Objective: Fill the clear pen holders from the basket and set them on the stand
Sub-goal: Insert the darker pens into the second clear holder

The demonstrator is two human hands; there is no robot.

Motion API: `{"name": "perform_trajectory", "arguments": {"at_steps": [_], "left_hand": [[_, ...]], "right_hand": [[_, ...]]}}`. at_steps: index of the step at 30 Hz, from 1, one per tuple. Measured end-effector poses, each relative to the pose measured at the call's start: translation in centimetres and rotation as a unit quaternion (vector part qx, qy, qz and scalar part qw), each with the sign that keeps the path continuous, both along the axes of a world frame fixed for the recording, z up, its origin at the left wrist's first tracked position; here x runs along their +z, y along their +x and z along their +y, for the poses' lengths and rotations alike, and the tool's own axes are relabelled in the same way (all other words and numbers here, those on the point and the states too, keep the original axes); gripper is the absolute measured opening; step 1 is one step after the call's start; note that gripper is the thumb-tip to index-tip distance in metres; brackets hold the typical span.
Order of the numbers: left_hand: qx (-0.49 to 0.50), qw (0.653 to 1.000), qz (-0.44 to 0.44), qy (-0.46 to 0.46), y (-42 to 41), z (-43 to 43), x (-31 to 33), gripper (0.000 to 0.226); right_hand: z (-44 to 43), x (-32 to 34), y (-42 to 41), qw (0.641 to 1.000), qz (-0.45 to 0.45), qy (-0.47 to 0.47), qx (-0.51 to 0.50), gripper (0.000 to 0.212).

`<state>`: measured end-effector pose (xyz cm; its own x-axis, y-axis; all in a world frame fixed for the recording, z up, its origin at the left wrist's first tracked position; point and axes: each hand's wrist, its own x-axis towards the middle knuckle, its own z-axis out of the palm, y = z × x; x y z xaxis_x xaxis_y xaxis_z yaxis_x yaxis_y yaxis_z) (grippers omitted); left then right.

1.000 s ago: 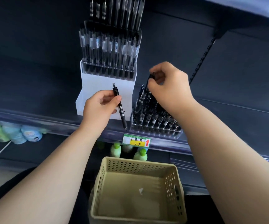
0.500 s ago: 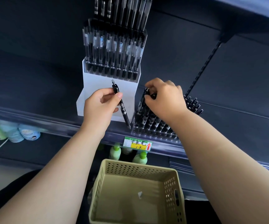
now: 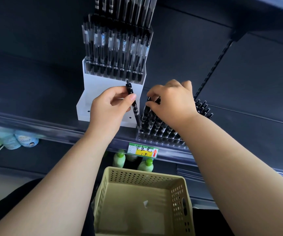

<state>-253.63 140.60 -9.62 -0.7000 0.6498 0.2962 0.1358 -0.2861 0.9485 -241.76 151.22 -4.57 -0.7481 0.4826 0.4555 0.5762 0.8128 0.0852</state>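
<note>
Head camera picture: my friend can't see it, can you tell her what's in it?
A person's left hand holds a black pen tip-down at the corner of a clear pen holder, while the right hand pinches pens standing in it. A white stand is behind, a beige basket below.

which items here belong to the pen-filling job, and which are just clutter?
Job: left hand gripping black pen; right hand pinching racked pens; clear pen holder; white stand; basket.
Clutter: green-capped bottles; price label; pale blue bottles.
</note>
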Motion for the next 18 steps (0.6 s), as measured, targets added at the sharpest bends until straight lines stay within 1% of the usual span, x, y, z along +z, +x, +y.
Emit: {"name": "perform_trajectory", "arguments": {"at_steps": [3, 6, 11, 14, 18], "left_hand": [[0.003, 0.999, 0.033, -0.002, 0.5, 0.1, 0.3, 0.013], [0.009, 0.998, 0.054, -0.011, 0.9, 0.3, 0.4, 0.014], [0.011, 0.995, 0.088, -0.036, 1.4, 0.7, 0.4, 0.016], [0.014, 0.992, 0.117, -0.047, 1.7, 1.1, 0.3, 0.017], [-0.003, 0.987, 0.143, -0.075, 2.0, 1.6, 0.1, 0.024]], "right_hand": [[0.0, 0.3, -0.1, 1.0, -0.004, 0.001, 0.014, 0.017], [0.3, 0.6, 0.0, 1.0, -0.007, 0.0, 0.003, 0.015], [0.6, 0.9, -0.5, 1.0, -0.028, 0.008, -0.011, 0.019], [0.7, 1.2, -0.7, 0.999, -0.025, -0.022, -0.012, 0.021], [0.6, 1.3, -0.4, 0.998, 0.014, -0.066, -0.004, 0.023]]}}
